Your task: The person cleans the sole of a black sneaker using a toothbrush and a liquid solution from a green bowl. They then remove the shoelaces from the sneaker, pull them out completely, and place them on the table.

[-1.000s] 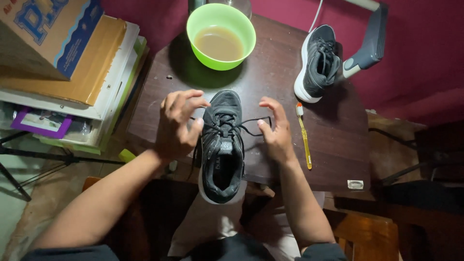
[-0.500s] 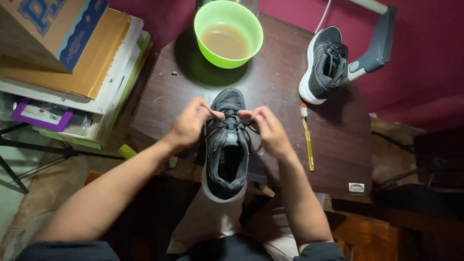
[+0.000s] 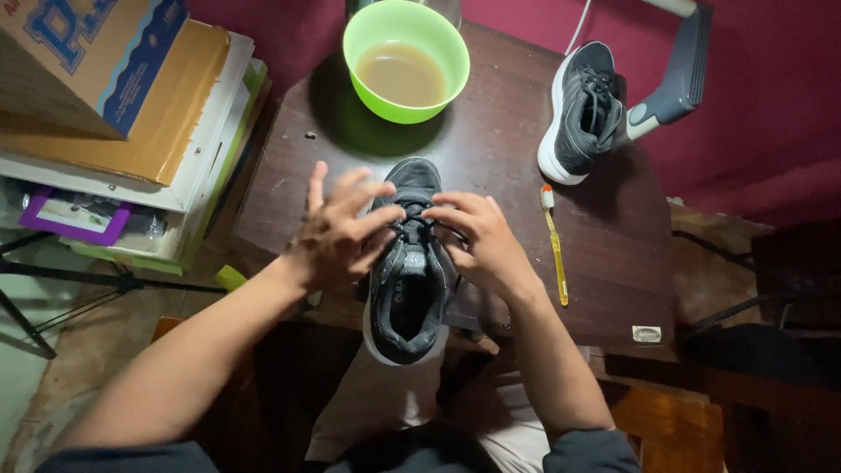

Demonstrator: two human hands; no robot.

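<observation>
Your dark sneaker (image 3: 408, 263) lies at the near edge of the brown table (image 3: 491, 149), its long axis running straight away from you: toe toward the green bowl (image 3: 406, 60), heel opening hanging just over the table edge toward your lap. Both hands meet over its laces, so neither is clearly nearer. Your left hand (image 3: 337, 232) comes in from the sneaker's left side, thumb and forefinger pinched on the lace at the tongue, the other fingers fanned out. Your right hand (image 3: 480, 236) comes in from the sneaker's right side, fingers curled together on the lace; the lace ends themselves are hidden, so I can't tell whether they are crossed.

The sneaker is black mesh with a pale sole rim. Right of it lies a yellow toothbrush (image 3: 554, 245), and its mate (image 3: 585, 109) stands beyond that, well apart.
</observation>
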